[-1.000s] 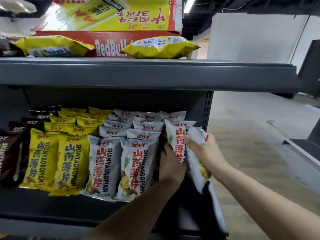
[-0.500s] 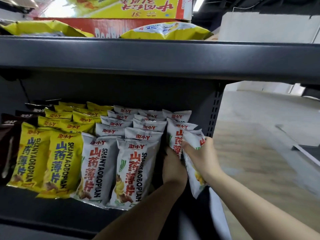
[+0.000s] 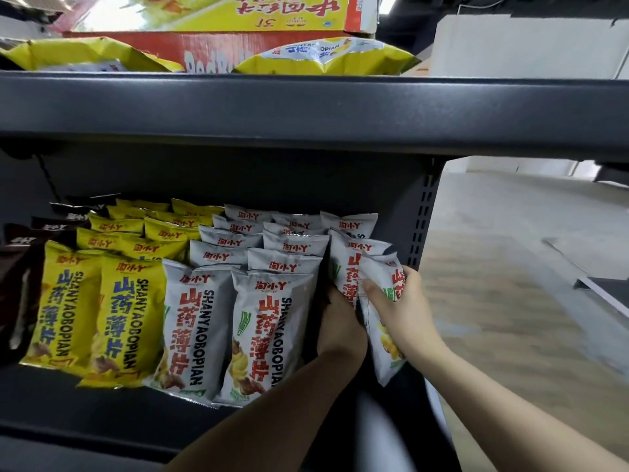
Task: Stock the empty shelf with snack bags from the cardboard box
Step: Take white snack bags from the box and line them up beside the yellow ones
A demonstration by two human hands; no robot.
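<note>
The white snack bags (image 3: pixel 269 335) and yellow snack bags (image 3: pixel 119 321) each read "SHANYAOBOPIAN", "山药薄片" and the brand "淘小丫". The red box (image 3: pixel 211 52) shows a partly hidden "RedBu". The yellow carton (image 3: pixel 272 15) bears an upside-down "31".

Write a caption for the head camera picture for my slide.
The right hand grips a white snack bag at the right end of the shelf; left hand rests between the standing bags.

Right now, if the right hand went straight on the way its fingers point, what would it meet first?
Probably the standing white bag in the right-hand row; the right hand, gripping the held white bag, points up-left at it. Depth unclear.
</note>
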